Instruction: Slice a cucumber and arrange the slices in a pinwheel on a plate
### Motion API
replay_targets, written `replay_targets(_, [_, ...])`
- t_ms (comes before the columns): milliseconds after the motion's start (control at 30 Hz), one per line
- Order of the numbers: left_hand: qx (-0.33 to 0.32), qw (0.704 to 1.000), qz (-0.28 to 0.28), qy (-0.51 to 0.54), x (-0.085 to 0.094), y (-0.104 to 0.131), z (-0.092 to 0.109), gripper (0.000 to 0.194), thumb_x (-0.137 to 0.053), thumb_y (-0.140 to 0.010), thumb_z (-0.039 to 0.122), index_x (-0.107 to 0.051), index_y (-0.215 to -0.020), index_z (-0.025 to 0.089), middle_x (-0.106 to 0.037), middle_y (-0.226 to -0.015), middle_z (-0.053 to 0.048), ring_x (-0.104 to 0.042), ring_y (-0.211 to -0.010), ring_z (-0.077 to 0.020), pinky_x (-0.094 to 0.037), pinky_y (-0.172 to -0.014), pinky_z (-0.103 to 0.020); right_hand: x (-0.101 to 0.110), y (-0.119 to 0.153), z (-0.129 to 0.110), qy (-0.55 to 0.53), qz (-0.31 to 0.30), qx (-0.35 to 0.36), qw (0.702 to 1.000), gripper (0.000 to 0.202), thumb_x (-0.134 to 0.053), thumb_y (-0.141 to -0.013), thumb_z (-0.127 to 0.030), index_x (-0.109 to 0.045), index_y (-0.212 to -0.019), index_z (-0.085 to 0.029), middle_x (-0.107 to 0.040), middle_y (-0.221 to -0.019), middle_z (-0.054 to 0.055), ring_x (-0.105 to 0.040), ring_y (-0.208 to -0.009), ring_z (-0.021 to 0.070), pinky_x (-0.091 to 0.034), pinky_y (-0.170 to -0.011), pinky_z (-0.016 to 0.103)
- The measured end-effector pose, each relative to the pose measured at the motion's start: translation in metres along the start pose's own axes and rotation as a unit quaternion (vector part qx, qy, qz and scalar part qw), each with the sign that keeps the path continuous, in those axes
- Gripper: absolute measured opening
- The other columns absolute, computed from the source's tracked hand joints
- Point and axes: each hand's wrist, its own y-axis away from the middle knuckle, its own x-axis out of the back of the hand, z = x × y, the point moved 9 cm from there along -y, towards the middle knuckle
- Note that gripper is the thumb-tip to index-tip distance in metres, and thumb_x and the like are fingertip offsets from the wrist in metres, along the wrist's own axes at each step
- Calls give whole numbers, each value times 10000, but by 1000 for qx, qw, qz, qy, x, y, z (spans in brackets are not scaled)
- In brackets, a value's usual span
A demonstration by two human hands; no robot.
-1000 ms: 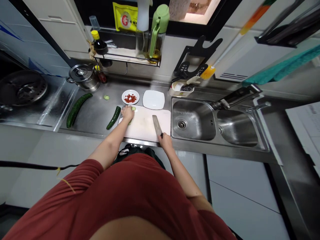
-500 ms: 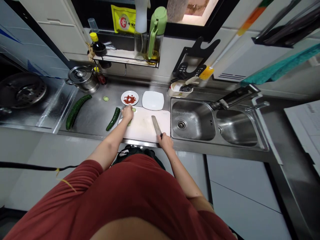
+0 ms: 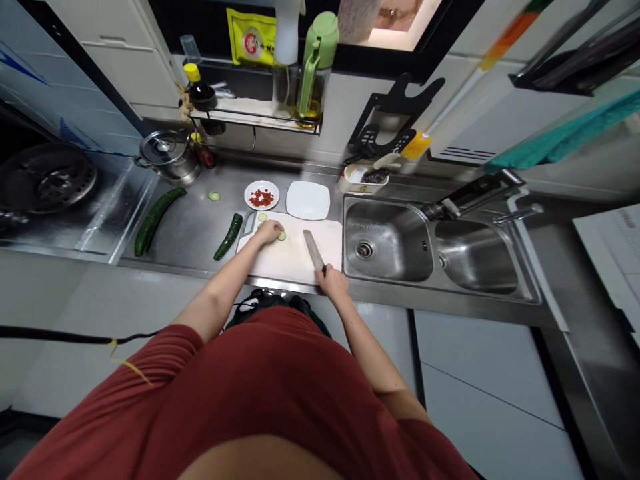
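My left hand (image 3: 269, 231) is over the white cutting board (image 3: 295, 261), its fingers pinched at a round cucumber slice (image 3: 281, 236). Another pale green slice (image 3: 263, 217) lies behind that hand near the board's handle. In my right hand (image 3: 334, 283), the handle of a kitchen knife (image 3: 313, 249) is gripped. The blade points away from me and rests low over the board's right half. A cut piece of cucumber (image 3: 229, 237) lies on the steel counter left of the board.
A whole cucumber (image 3: 157, 221) and a cucumber end (image 3: 214, 196) lie farther left. Behind the board stand a plate of chopped red pieces (image 3: 261, 195) and a white square plate (image 3: 308, 201). A lidded pot (image 3: 170, 157) is at back left; a double sink (image 3: 387, 238) adjoins on the right.
My left hand has moved right and slightly toward me, from the board's far left corner to a slice nearer the middle. The right hand and knife have stayed almost still.
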Motion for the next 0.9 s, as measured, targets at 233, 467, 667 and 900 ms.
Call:
replay_targets(233, [-105,993,-18,-49,-6,2,19,286,-541,-820,181,-734,-1027,222,-722,-1046,-37,-631,-1005,-196,-453,-914,-274,3,2,-5,13,-2,10,1000,419,-328,-993,-471,-545,-1182,-167,-667,-1071,151,-633,-1021,249,-436,-822,319])
replay_targets(467, [-61,994,39,-79,0,3,10,282,-531,-835,184,-702,-1057,216,-686,-1094,-64,-597,-1026,-207,-438,-929,-307,8,9,-17,17,17,59,998,400,-302,-1002,-475,-532,-1167,-192,-679,-1031,117,-638,-993,241,-427,-802,309])
replay_targets(667, [-25,993,48,-109,-2,4,7,280,-555,-821,174,-691,-1059,230,-651,-1100,-63,-563,-1043,-199,-418,-936,-301,8,16,-34,19,7,89,996,332,-345,-996,-414,-528,-1170,-199,-680,-1037,106,-638,-995,236,-421,-808,303])
replay_targets(900, [-7,995,64,-82,-3,1,5,277,-549,-805,145,-698,-1022,232,-663,-1037,-57,-576,-985,-194,-429,-882,-289,4,17,-45,20,0,105,994,318,-354,-989,-391,-534,-1159,-190,-680,-1038,112,-641,-985,239,-423,-811,311])
